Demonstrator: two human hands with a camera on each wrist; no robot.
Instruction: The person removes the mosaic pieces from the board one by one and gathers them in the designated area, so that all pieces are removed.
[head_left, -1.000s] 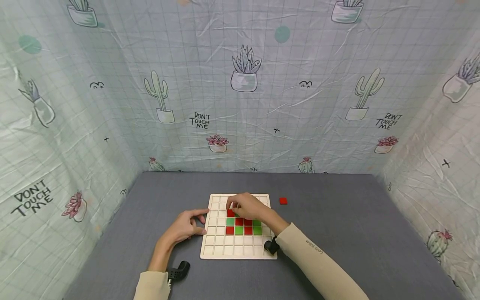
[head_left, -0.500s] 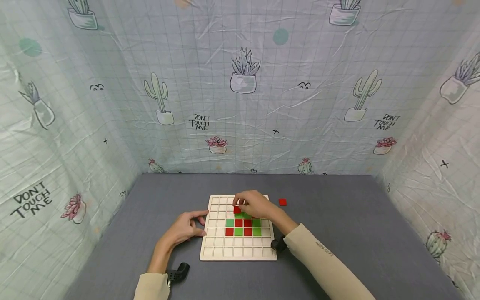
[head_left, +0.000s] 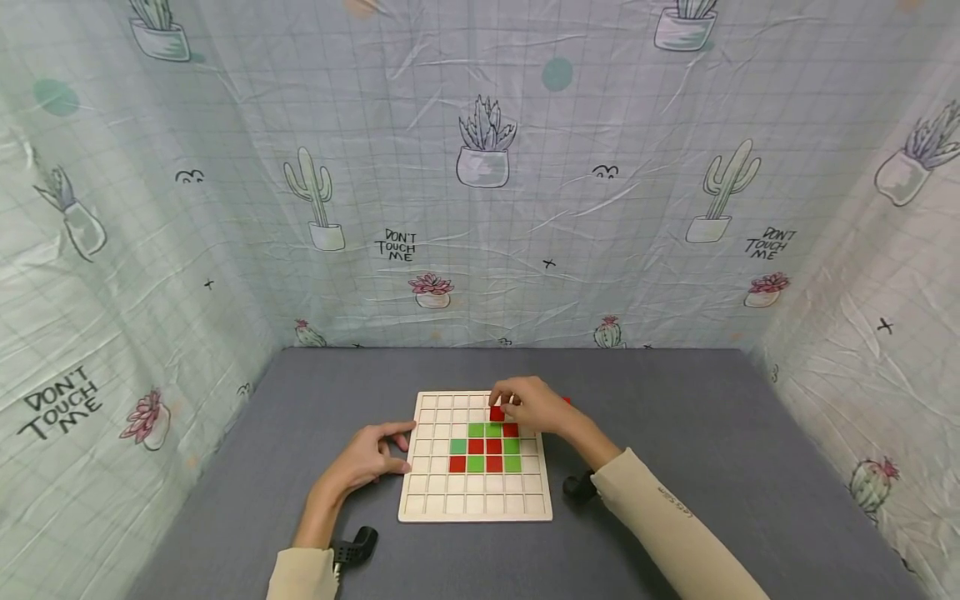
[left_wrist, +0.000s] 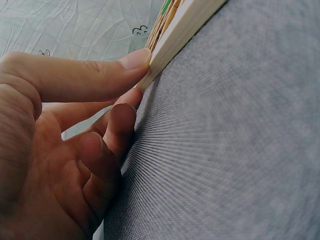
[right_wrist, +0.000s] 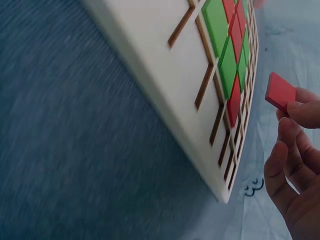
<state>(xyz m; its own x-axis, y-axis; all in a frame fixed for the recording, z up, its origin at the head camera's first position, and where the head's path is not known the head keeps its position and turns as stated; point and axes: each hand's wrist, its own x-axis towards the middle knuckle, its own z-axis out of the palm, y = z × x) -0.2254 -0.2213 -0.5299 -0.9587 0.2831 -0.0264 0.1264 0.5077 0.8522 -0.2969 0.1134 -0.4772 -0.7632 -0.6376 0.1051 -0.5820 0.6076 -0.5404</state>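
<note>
red tile [right_wrist: 281, 91] shifted rightward, pinched in right hand [head_left: 536, 407]

Loose red tile [head_left: 567, 401] mostly hidden behind right hand [head_left: 538, 406], board [right_wrist: 150, 45] cropped in both wrist views, sleeve lettering [head_left: 675, 502] too small to read.

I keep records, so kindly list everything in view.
Table: one, grey, lower middle
Cloth: count unclear, pale, printed, behind and beside table
Board: one, pale, on table
Seated red tiles: five, red, on board
Seated green tiles: six, green, on board
Loose tile: one, red, right of board, partly hidden
Held tile: one, red, over board
Wrist devices: two, black, beside sleeves
Sleeves: two, beige, at bottom edge
Left hand: one, bare, at board's left edge
Right hand: one, bare, pinching held tile
</note>
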